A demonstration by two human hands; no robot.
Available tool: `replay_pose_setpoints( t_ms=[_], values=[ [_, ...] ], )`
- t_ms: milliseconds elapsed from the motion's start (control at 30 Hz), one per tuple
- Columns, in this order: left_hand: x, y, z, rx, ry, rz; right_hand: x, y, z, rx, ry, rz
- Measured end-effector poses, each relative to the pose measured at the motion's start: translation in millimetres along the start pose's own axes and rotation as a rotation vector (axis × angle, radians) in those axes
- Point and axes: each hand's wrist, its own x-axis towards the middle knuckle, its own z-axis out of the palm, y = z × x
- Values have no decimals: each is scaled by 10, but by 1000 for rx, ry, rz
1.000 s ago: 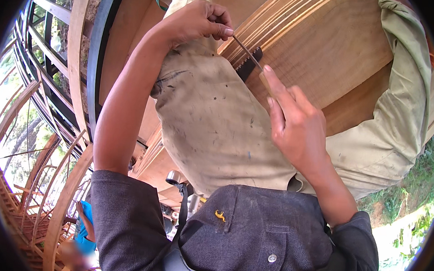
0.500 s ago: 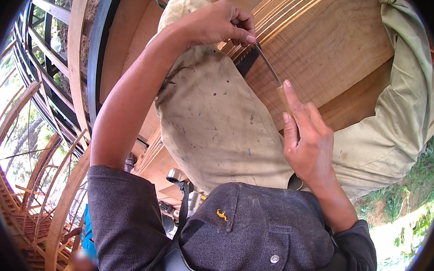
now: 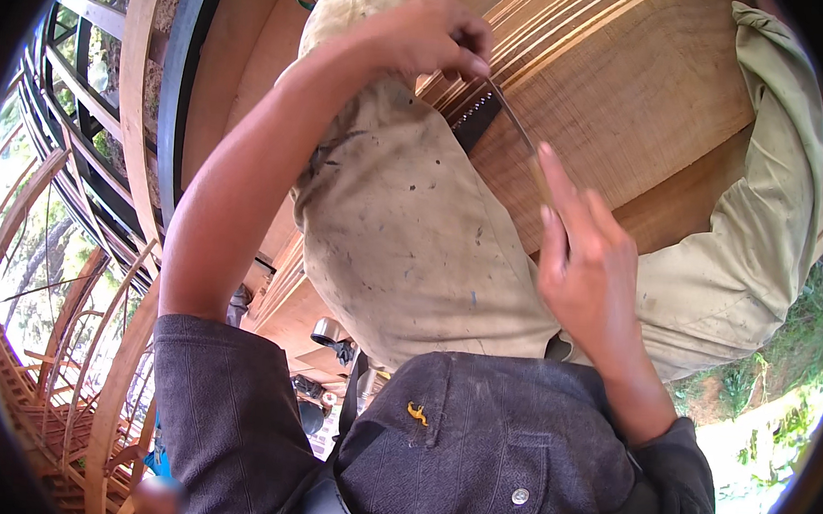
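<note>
My right hand grips the handle of a thin metal file, with the index finger stretched along it. At the far end of the file, my left hand pinches its tip between thumb and fingers. Beneath the file lies a dark saw blade whose toothed edge faces up and left. The file crosses or passes close over the blade's corner; whether it touches the teeth I cannot tell. My trousered leg hides the rest of the saw.
A wide wooden board lies under the blade, beside several thin wooden strips. Curved wooden ribs rise on the left. Near my left elbow are a metal cup and other small items. A partly visible person is at lower left.
Both hands keep their grip on the file, which has shifted slightly over the saw blade. More of the toothed edge shows now. The whole view has also moved a little.
</note>
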Motion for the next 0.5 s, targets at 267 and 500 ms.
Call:
replay_pose_setpoints(
  t_ms=[267,500],
  values=[
    [-93,-211,-173,-128,123,-44,280,1,140,7,75,-116],
    [-197,-10,46,-161,16,21,-179,133,74,39,78,-103]
  ],
)
